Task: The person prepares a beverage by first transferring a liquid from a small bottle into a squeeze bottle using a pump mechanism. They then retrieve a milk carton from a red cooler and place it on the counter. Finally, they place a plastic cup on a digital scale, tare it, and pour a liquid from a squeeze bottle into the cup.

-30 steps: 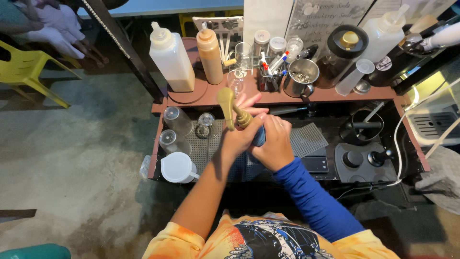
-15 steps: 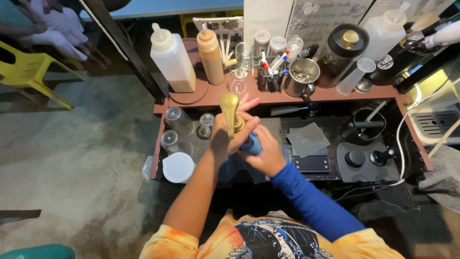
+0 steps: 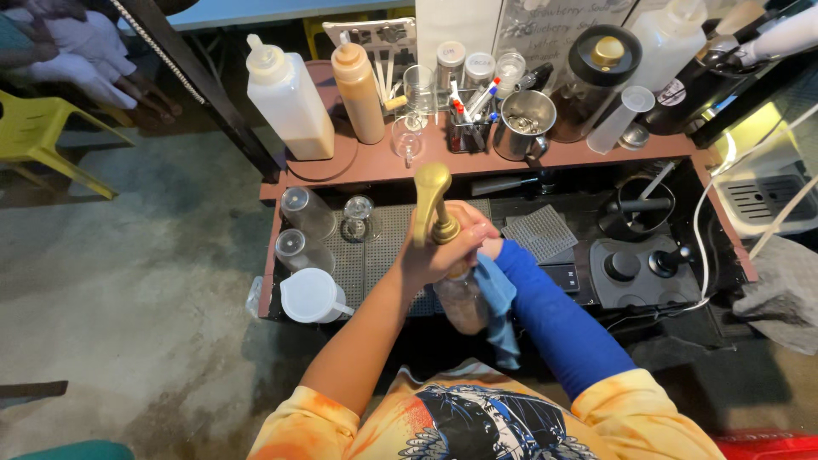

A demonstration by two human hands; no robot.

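Left hand (image 3: 447, 247) drawn back toward body with gold-handled tool (image 3: 432, 203); handle now upright; blue cloth (image 3: 498, 298) lower.

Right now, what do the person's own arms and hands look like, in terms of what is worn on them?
The left arm is bare from the short orange tie-dye T-shirt sleeve down, and the left hand wears no glove. The right arm is covered by a snug plain blue sleeve reaching the wrist, under a matching orange shirt sleeve. The right hand is mostly hidden. No watch or rings show.
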